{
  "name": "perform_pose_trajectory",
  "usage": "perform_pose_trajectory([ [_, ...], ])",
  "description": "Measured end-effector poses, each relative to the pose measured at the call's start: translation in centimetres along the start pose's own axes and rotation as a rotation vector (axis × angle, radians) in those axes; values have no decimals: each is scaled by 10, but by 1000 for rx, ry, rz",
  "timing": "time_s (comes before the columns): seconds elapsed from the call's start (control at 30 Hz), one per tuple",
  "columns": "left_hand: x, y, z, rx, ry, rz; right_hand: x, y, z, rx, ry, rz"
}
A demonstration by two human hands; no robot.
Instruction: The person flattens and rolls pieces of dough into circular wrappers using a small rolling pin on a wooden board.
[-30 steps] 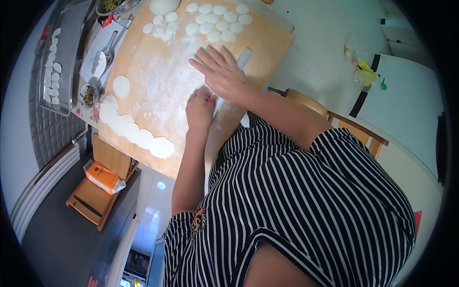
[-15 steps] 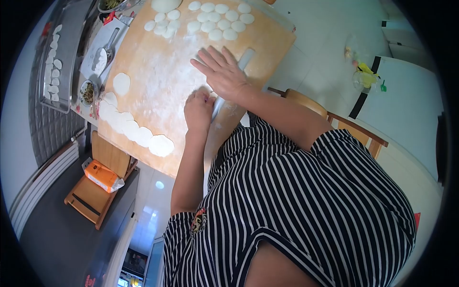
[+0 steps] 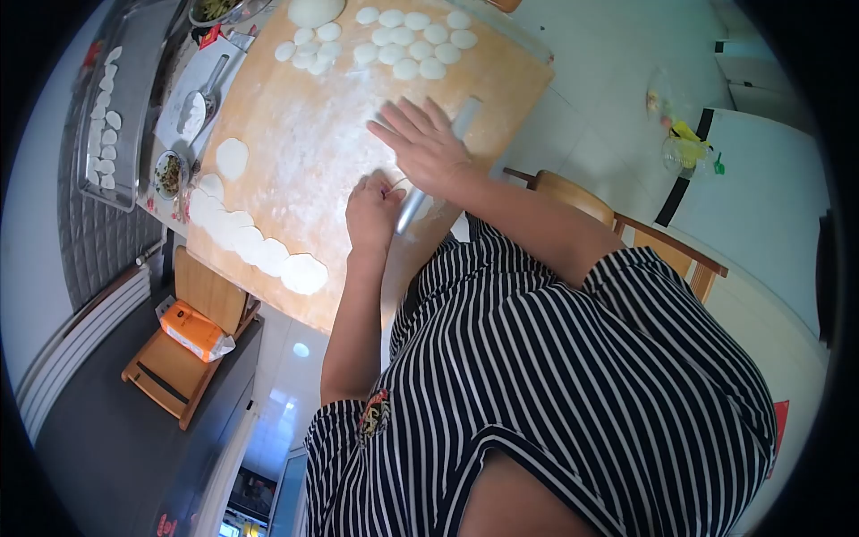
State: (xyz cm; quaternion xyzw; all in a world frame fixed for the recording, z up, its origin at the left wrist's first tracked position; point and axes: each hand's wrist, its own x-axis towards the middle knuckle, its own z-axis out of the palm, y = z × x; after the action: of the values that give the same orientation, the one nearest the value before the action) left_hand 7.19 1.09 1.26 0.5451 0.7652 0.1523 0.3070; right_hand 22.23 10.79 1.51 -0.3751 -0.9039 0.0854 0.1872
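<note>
My right hand (image 3: 429, 154) lies flat over the rolling pin (image 3: 413, 211), its fingers stretched out and spread. The pin slants across the near right part of the floured wooden board (image 3: 295, 116). Just left of it, my left hand (image 3: 369, 211) is closed, fingertips pinching the edge of a dough wrapper (image 3: 403, 183). Most of that wrapper is hidden under my hands. Rolled wrappers (image 3: 304, 274) overlap in a row along the board's left edge, and a single round wrapper (image 3: 232, 158) lies above them. Several small dough discs (image 3: 404, 68) sit at the far end.
A larger dough lump (image 3: 315, 11) rests at the board's far edge. To the left are a bowl of filling (image 3: 168, 174), a flour scoop (image 3: 195, 116) and a metal tray (image 3: 134, 134) with dumplings. A chair (image 3: 573, 199) stands at the right, another chair (image 3: 208, 286) at the left.
The rolling pin has rolled slightly to the right, away from my left hand. My right hand has moved with it, a little right and nearer. My left hand stays about where it was.
</note>
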Motion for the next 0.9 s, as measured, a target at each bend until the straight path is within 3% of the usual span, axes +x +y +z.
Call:
perform_pose_trajectory([
  [0.13,-19,-12,-3,-19,28,-65,-72,23,-4,49,21,-32],
  [0.2,-27,-16,-7,-375,-110,-373,-86,27,-13,9,-45,-23],
  [0.33,-21,-9,-11,-319,-252,-304,-31,6,-3,43,10,-52],
  [0.43,-7,-3,-1,-70,-89,-132,-2,-9,-6,-46,27,-55],
  [0.5,-4,-11,3,73,28,90,-4,-8,-4,-28,89,-77],
  [0.57,-10,-15,-1,39,15,72,-42,7,7,-2,120,-96],
  [0.67,-26,-12,-8,-192,27,-260,-71,17,-7,18,93,-118],
  [0.7,-26,-15,-8,-193,24,-255,-73,18,-11,22,40,-123],
  [0.77,-26,-24,-10,-536,-273,-441,-54,13,2,5,43,-122],
  [0.8,-22,-20,-10,-534,-269,-443,-36,7,2,-43,12,-124],
  [0.87,-12,-10,-12,-86,-93,-179,-8,-10,-3,-10,-61,-83],
  [0.9,-9,-9,-12,-86,-90,-185,-7,-12,-1,-6,-62,-88],
])
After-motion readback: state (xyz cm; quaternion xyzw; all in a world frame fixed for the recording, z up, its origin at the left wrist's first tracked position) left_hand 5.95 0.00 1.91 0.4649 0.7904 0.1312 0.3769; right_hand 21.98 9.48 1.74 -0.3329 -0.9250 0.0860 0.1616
